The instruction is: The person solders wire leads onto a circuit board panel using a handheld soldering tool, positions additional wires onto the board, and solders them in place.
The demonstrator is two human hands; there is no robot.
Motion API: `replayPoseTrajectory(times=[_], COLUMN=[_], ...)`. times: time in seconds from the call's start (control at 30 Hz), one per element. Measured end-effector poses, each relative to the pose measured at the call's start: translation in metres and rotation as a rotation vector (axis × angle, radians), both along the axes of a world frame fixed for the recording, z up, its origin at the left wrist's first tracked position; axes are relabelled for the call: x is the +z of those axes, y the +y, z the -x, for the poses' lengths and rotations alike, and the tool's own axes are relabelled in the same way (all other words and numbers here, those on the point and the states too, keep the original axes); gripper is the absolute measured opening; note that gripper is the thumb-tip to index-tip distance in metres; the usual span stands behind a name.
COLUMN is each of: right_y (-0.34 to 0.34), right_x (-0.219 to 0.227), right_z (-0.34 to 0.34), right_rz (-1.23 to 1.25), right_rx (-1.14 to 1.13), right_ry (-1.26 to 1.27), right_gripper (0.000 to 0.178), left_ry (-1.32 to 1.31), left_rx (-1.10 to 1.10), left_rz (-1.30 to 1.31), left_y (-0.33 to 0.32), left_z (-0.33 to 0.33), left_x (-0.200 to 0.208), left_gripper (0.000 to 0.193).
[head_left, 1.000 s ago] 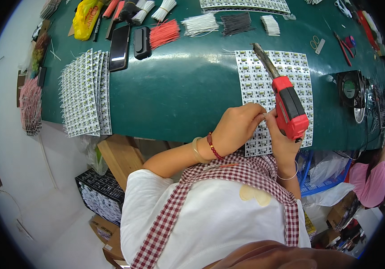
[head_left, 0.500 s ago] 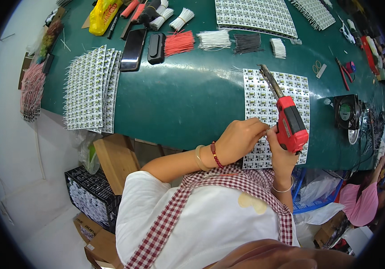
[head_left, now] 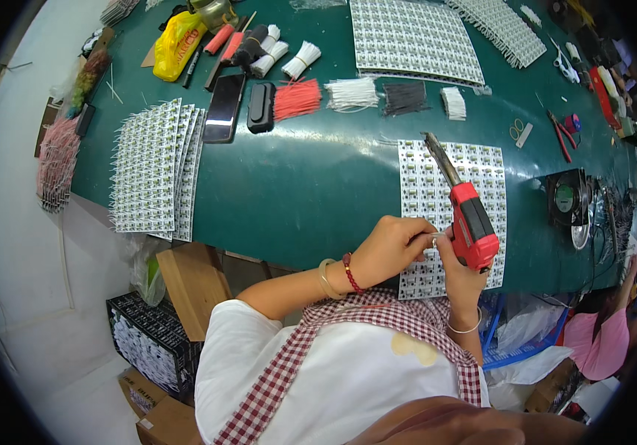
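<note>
My right hand (head_left: 464,278) is closed round a red and black soldering gun (head_left: 474,230), its metal nozzle directed to the far side. Under it lies a white sheet of small circuit boards (head_left: 487,167), printed in rows with tiny parts on them. My left hand (head_left: 392,245) has thumb and fingers pinched on a thin pale wire (head_left: 437,235); the right thumb and fingertips meet it there. Both hands are just above the near half of the sheet. The gun's grip is partly hidden by my right hand.
Stacked board sheets (head_left: 144,170) lie left, another stack (head_left: 415,41) at the back. Bundles of red wires (head_left: 297,99), white wires (head_left: 352,94) and black wires (head_left: 404,98) line the middle, beside a phone (head_left: 224,107). Red pliers (head_left: 560,137) and a small fan (head_left: 567,196) are right.
The view has shifted, so the table things sit slightly lower in the picture. Both hands remain together over the sheet with the soldering gun, and the pale wire between the fingertips shows more clearly.
</note>
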State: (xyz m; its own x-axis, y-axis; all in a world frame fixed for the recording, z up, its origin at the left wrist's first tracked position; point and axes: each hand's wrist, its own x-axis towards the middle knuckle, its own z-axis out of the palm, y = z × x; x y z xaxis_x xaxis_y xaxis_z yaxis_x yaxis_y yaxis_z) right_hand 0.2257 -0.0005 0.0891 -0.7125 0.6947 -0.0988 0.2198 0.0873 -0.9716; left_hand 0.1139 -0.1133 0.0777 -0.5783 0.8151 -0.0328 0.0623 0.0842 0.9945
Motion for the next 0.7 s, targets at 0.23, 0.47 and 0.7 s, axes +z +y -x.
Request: replayPoseTrajectory(times=[0.23, 0.47, 0.7], right_y=[-0.001, 0.000, 0.003], right_x=[-0.002, -0.013, -0.025], right_z=[-0.006, -0.008, -0.011], right_rz=[0.100, -0.040, -0.058], right_rx=[-0.107, -0.055, -0.042], right_ry=[-0.044, 0.009, -0.011], right_gripper=[0.027, 0.030, 0.033], left_ry=[-0.032, -0.111, 0.055], left_rx=[0.008, 0.013, 0.018], left_rz=[0.007, -0.017, 0.004], left_y=[0.003, 0.002, 0.001], left_z=[-0.005, -0.005, 0.001], left_x=[-0.004, -0.008, -0.005], left_gripper=[0.011, 0.011, 0.011])
